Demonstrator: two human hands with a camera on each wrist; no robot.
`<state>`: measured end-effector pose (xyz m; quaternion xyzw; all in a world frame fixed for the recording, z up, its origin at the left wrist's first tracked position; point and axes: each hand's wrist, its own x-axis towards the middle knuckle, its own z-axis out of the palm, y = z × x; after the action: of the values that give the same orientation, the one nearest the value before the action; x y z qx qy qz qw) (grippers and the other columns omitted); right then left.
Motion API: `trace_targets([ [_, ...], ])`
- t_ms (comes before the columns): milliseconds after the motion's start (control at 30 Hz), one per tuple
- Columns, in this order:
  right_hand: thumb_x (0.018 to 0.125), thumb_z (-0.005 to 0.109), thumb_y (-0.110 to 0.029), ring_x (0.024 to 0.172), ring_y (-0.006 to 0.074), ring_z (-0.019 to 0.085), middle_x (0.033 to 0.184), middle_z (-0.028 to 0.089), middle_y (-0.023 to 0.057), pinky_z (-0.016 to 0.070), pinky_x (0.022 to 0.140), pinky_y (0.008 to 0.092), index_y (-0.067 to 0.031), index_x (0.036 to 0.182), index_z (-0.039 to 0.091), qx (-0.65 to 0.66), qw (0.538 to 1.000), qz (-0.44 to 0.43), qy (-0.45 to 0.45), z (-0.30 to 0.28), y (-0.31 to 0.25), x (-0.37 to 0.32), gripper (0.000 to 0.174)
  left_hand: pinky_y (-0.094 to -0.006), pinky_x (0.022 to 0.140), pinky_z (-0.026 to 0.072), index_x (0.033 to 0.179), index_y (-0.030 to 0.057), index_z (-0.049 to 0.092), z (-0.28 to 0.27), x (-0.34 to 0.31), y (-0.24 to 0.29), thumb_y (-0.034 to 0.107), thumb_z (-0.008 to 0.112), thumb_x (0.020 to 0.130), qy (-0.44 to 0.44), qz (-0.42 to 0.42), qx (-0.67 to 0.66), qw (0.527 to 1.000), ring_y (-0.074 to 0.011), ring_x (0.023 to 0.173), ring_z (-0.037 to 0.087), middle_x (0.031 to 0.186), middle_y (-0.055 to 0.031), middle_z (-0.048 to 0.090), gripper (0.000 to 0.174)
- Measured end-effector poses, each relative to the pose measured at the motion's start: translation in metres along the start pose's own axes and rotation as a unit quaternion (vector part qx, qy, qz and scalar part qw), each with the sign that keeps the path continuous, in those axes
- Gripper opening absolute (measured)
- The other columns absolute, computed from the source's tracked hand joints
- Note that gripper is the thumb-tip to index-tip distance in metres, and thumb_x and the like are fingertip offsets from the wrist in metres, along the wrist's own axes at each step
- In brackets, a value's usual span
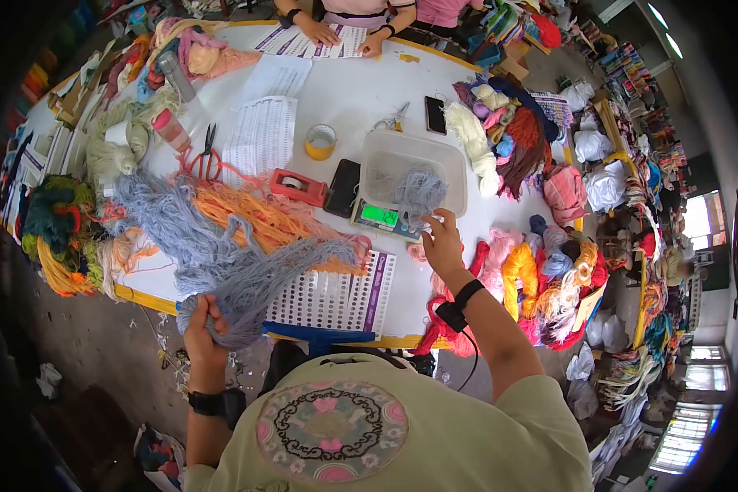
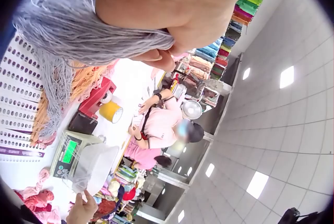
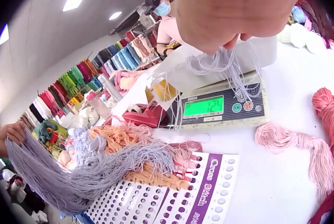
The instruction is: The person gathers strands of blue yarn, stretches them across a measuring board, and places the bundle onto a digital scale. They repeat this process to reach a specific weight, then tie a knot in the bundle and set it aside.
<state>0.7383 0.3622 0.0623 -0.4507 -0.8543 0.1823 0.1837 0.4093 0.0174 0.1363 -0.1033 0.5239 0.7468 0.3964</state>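
Blue-grey yarn (image 1: pixel 295 261) lies in a long loose hank across the near left of the table. Its near end is gripped by my left hand (image 1: pixel 204 332), fingers curled round the strands (image 2: pixel 88 38). A kitchen scale (image 3: pixel 250 113) with a lit green display (image 1: pixel 380 215) carries a clear plastic tub (image 1: pixel 451 156). Inside the tub sits a smaller tangle of blue-grey yarn (image 1: pixel 421 189). My right hand (image 1: pixel 444 246) is at the tub's near edge, fingertips pinching thin strands (image 3: pixel 224 62) that hang over the scale's front. The palm hides part of the tub in the right wrist view.
Orange yarn (image 1: pixel 246 215), a red tape dispenser (image 1: pixel 298 187), a black phone (image 1: pixel 343 187), a tape roll (image 1: pixel 320 143) and scissors (image 1: pixel 208 156) surround the hank. Punched cards (image 1: pixel 328 299) lie at the near edge. Coloured skeins (image 1: pixel 521 275) fill the right. Another person's hands (image 1: pixel 320 33) rest across the table.
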Motion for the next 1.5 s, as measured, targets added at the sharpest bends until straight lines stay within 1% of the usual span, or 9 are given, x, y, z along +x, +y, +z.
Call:
trace_targets([
  [200, 0.070, 0.069, -0.008, 0.111, 0.0328, 0.049, 0.127, 0.045, 0.0117, 0.0404, 0.088, 0.0454, -0.0112, 0.107, 0.064, -0.089, 0.994, -0.054, 0.014, 0.011, -0.005, 0.008, 0.037, -0.0231, 0.048, 0.0354, 0.092, 0.0070, 0.058, 0.003, -0.004, -0.004, 0.026, 0.057, 0.094, -0.005, -0.015, 0.008, 1.000, -0.0100, 0.053, 0.045, 0.068, 0.0002, 0.052, 0.019],
  [267, 0.068, 0.070, -0.009, 0.123, 0.0321, 0.039, 0.132, 0.042, 0.0127, 0.0340, 0.096, 0.0481, -0.0120, 0.104, 0.065, -0.165, 0.984, -0.066, 0.010, 0.014, -0.009, 0.011, 0.036, -0.0231, 0.048, 0.0355, 0.093, 0.0071, 0.058, 0.003, -0.007, -0.005, 0.026, 0.057, 0.094, -0.005, -0.015, 0.011, 1.000, -0.0100, 0.053, 0.045, 0.068, 0.0002, 0.052, 0.019],
  [367, 0.069, 0.070, -0.011, 0.128, 0.0323, 0.034, 0.137, 0.039, 0.0131, 0.0291, 0.100, 0.0502, -0.0128, 0.101, 0.065, -0.193, 0.980, -0.043, -0.010, 0.022, -0.013, 0.013, 0.033, -0.0232, 0.048, 0.0359, 0.093, 0.0072, 0.059, 0.004, -0.011, -0.005, 0.026, 0.057, 0.094, 0.000, -0.025, 0.007, 1.000, -0.0099, 0.053, 0.045, 0.068, 0.0002, 0.053, 0.019],
  [500, 0.069, 0.071, -0.012, 0.129, 0.0322, 0.033, 0.140, 0.036, 0.0132, 0.0278, 0.100, 0.0520, -0.0137, 0.098, 0.065, -0.201, 0.979, -0.020, -0.025, 0.026, -0.018, 0.016, 0.029, -0.0231, 0.048, 0.0365, 0.092, 0.0074, 0.059, 0.001, -0.012, -0.003, 0.026, 0.057, 0.094, -0.009, -0.030, 0.004, 1.000, -0.0097, 0.053, 0.046, 0.067, 0.0002, 0.053, 0.019],
  [700, 0.070, 0.075, -0.015, 0.129, 0.0340, 0.031, 0.139, 0.035, 0.0109, 0.0261, 0.101, 0.0509, -0.0172, 0.097, 0.064, -0.148, 0.989, 0.016, 0.016, 0.019, -0.026, 0.007, 0.030, -0.0233, 0.048, 0.0369, 0.092, 0.0071, 0.059, -0.005, -0.011, -0.002, 0.026, 0.056, 0.095, -0.026, -0.039, 0.016, 0.999, -0.0097, 0.052, 0.046, 0.067, 0.0004, 0.053, 0.020],
  [867, 0.072, 0.072, -0.016, 0.127, 0.0357, 0.033, 0.140, 0.034, 0.0132, 0.0273, 0.099, 0.0527, -0.0163, 0.114, 0.062, -0.111, 0.991, 0.049, 0.052, 0.020, -0.020, -0.012, 0.043, -0.0234, 0.048, 0.0370, 0.093, 0.0065, 0.059, -0.007, -0.016, 0.000, 0.025, 0.056, 0.095, -0.026, -0.036, 0.025, 0.999, -0.0100, 0.053, 0.046, 0.067, 0.0001, 0.052, 0.019],
  [1067, 0.072, 0.072, -0.015, 0.127, 0.0361, 0.032, 0.140, 0.033, 0.0149, 0.0275, 0.100, 0.0525, -0.0154, 0.122, 0.058, -0.149, 0.988, 0.037, 0.027, 0.020, -0.019, -0.025, 0.052, -0.0235, 0.048, 0.0370, 0.093, 0.0065, 0.059, -0.019, -0.019, -0.003, 0.024, 0.056, 0.095, -0.028, -0.041, 0.018, 0.999, -0.0102, 0.053, 0.046, 0.067, 0.0000, 0.052, 0.018],
  [1300, 0.072, 0.070, -0.015, 0.128, 0.0357, 0.032, 0.140, 0.033, 0.0150, 0.0273, 0.100, 0.0525, -0.0172, 0.118, 0.060, -0.163, 0.986, 0.004, 0.038, 0.031, -0.018, -0.008, 0.047, -0.0236, 0.048, 0.0372, 0.092, 0.0066, 0.059, -0.019, -0.023, -0.011, 0.024, 0.056, 0.094, -0.016, -0.054, 0.013, 0.998, -0.0103, 0.052, 0.047, 0.067, 0.0000, 0.053, 0.018],
  [1500, 0.072, 0.071, -0.016, 0.133, 0.0346, 0.026, 0.146, 0.027, 0.0144, 0.0233, 0.101, 0.0551, -0.0179, 0.107, 0.065, -0.222, 0.974, 0.050, -0.006, 0.044, -0.022, 0.007, 0.036, -0.0237, 0.048, 0.0377, 0.092, 0.0068, 0.060, -0.023, -0.027, -0.016, 0.024, 0.057, 0.094, -0.008, -0.059, 0.013, 0.998, -0.0103, 0.052, 0.047, 0.067, 0.0000, 0.053, 0.018],
])
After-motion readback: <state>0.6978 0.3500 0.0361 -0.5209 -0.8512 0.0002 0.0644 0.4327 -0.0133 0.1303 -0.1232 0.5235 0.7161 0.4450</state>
